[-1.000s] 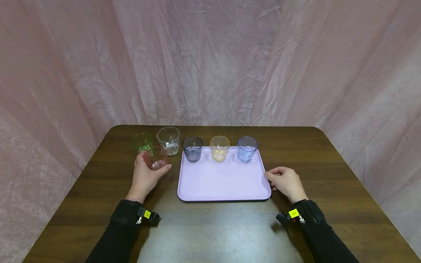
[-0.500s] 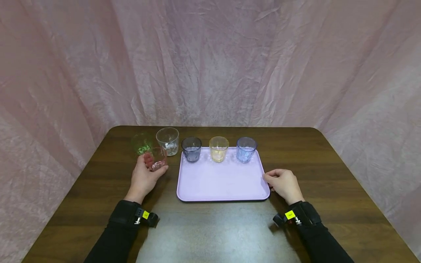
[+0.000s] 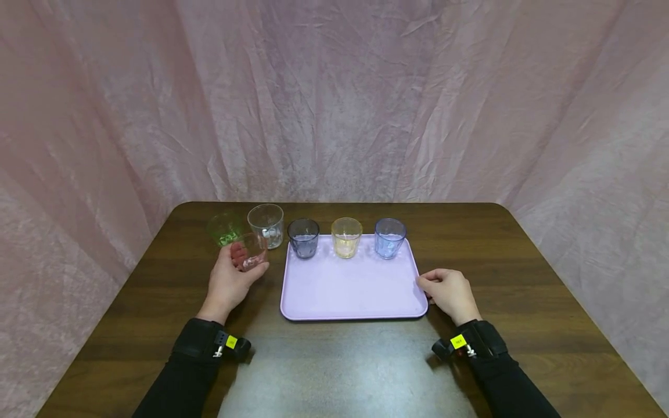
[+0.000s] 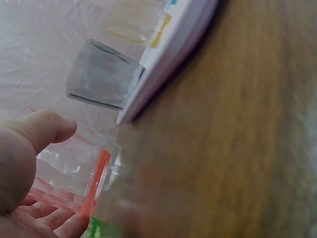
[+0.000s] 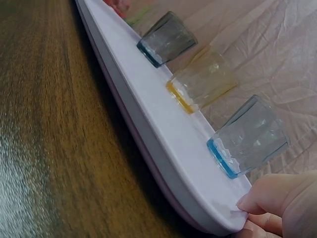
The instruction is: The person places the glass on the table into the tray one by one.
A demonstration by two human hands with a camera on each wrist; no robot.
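Note:
My left hand grips a pink-tinted glass, thumb on the near side and fingers wrapped behind it. In the left wrist view the glass's orange-red base shows close over the table. My right hand pinches the right edge of a lilac tray. In the right wrist view the thumb lies on the tray's rim with fingers beneath. Along the tray's far side stand a grey glass, a yellow glass and a blue glass, all upright.
A clear glass stands on the wooden table, left of the tray's far corner. Beside it is a green glass, partly behind the pink one. A pink curtain hangs behind the table's far edge.
My right hand has shifted slightly left against the tray's edge. More of my left fingers now shows through the pink glass. The tray and its glasses look unmoved apart from a slight view shift.

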